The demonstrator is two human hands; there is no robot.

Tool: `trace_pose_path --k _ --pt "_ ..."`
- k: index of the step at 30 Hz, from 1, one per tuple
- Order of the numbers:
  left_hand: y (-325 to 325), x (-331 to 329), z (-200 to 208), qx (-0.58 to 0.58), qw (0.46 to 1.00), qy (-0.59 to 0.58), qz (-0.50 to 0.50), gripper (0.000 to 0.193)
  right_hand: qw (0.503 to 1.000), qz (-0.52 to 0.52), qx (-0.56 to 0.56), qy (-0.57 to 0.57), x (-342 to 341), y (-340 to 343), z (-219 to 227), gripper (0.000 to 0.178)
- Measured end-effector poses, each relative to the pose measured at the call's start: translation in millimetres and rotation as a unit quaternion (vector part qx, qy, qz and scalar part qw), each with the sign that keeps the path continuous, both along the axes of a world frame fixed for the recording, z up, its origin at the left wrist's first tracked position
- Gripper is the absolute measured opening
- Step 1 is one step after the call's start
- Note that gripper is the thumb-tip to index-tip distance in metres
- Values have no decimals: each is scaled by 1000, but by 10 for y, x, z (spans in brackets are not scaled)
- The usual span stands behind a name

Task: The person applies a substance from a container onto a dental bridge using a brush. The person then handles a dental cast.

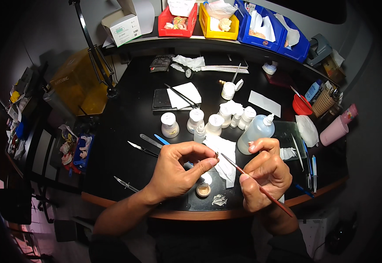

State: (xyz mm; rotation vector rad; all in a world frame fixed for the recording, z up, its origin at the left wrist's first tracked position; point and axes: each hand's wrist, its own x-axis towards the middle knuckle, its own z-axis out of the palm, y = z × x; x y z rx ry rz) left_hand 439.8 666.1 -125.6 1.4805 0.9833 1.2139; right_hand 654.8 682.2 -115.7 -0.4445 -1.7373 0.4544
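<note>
My left hand (178, 168) pinches a very small object (216, 155) between thumb and fingertips, above the black desk (125, 131). My right hand (266, 172) holds a thin red-handled brush (261, 188) like a pen. The brush's tip touches the small object. Below the hands a small round dish of tan paste (203, 190) sits on the desk, next to a crumpled scrap (219, 200). A white tissue (224, 153) lies under the brush.
Several small white jars and bottles (208, 120) and a clear squeeze bottle (255, 131) stand behind the hands. Metal hand tools (145, 150) lie at the left. A dark pad with paper (177, 97), a red bowl (301, 105), and red, yellow and blue bins (219, 22) sit farther back.
</note>
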Motion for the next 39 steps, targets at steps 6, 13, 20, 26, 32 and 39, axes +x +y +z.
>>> trace_pose_path --k 6,13,20,26,32,39 --pt "4 -7 -18 17 1000 4 8 9 1000 2 3 4 6 3 2 19" --pt "12 -15 -1 39 999 23 23 9 1000 1 -14 14 -4 -12 11 17" --pt "44 -1 -74 76 996 17 41 11 999 11 -30 12 12 4 27 16" --pt "52 -2 -74 78 996 19 42 11 999 11 -38 21 1 -4 22 16" --pt "51 -11 -80 81 996 22 43 12 999 23 -41 5 26 -21 7 13" --pt "52 2 -81 81 996 7 39 11 999 16 -30 8 38 -7 29 17"
